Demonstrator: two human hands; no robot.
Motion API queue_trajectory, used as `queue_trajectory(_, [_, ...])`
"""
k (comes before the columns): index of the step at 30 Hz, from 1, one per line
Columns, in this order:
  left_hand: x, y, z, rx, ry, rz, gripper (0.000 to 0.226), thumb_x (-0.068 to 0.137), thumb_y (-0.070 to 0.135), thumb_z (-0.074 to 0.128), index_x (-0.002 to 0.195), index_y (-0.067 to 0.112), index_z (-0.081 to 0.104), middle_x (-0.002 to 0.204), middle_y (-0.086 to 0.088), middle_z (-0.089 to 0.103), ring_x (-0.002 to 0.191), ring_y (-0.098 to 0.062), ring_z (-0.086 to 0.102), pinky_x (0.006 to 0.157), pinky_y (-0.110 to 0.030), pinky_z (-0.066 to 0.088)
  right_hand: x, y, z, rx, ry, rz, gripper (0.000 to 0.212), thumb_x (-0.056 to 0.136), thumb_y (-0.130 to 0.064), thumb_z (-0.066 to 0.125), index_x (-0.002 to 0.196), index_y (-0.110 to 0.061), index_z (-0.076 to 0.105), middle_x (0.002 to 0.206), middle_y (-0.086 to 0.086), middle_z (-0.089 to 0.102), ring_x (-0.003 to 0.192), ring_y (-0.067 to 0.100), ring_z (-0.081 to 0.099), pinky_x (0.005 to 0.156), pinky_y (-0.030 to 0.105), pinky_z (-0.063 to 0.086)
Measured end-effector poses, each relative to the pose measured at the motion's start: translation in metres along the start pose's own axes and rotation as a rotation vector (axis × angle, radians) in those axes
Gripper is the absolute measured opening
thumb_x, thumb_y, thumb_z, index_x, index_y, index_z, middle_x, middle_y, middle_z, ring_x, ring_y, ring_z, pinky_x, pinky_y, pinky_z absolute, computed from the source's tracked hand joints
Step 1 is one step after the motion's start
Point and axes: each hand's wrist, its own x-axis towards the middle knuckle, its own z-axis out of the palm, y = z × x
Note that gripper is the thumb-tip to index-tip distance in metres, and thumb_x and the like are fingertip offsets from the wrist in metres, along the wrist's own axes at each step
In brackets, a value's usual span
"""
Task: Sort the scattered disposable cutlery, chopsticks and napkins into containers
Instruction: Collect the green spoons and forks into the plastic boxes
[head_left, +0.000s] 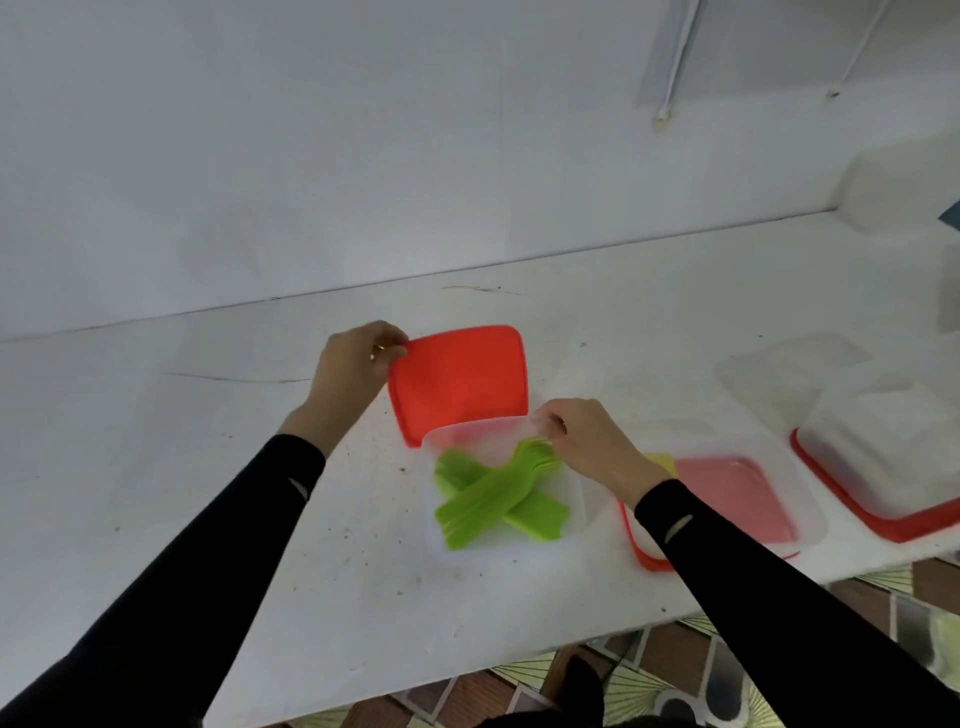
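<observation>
A clear plastic container (571, 499) sits on the white table, holding several green plastic forks and knives (493, 499) crossed over each other. My left hand (358, 374) pinches the left corner of a red lid (462, 379), which is tilted just behind the container. My right hand (587, 441) grips the container's far right rim, beside the fork tines. To the right stands another clear container (769, 467) on a red lid, with pink napkins (727, 493) and something yellow (662, 460) inside.
At the far right a clear container (893, 441) rests upside down on a red lid (883, 525). Clear lids (769, 374) lie behind it. The table's front edge (519, 654) runs diagonally near me, over a patterned tile floor. A white wall stands behind.
</observation>
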Motion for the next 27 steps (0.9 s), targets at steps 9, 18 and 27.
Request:
queue_trajectory(9, [-0.109,-0.008,0.035,-0.133,0.187,0.350,0.011,0.091,0.012,0.065,0.100,0.009,0.070,0.109,-0.002,0.063,0.101,-0.018,0.061,0.090,-0.030,0.050,0.018,-0.011,0.018,0.610,0.243,0.530,0.040,0.098,-0.024,0.029,0.095,0.001,0.060,0.084,0.007,0.054,0.082,0.024,0.049,0.065,0.031,0.029])
queue_trajectory(18, [-0.152,-0.003,0.044,-0.530,0.076,0.138,0.021,0.091,0.014,0.068,0.102,0.031,0.070,0.140,0.011,0.055,0.130,-0.017,0.053,0.106,-0.029,0.044,0.008,-0.009,0.019,0.802,0.134,0.454,0.031,0.102,-0.028,0.040,0.126,-0.021,0.058,0.119,-0.005,0.059,0.108,0.014,0.057,0.096,0.036,0.048])
queue_trajectory(27, [-0.183,-0.010,0.049,-0.539,0.072,0.088,0.009,0.089,0.014,0.071,0.096,0.020,0.074,0.133,-0.002,0.060,0.121,-0.016,0.060,0.100,-0.032,0.049,-0.006,-0.015,0.027,0.707,0.189,0.396,0.030,0.102,-0.044,0.040,0.121,-0.023,0.051,0.116,-0.006,0.057,0.105,0.013,0.057,0.092,0.034,0.050])
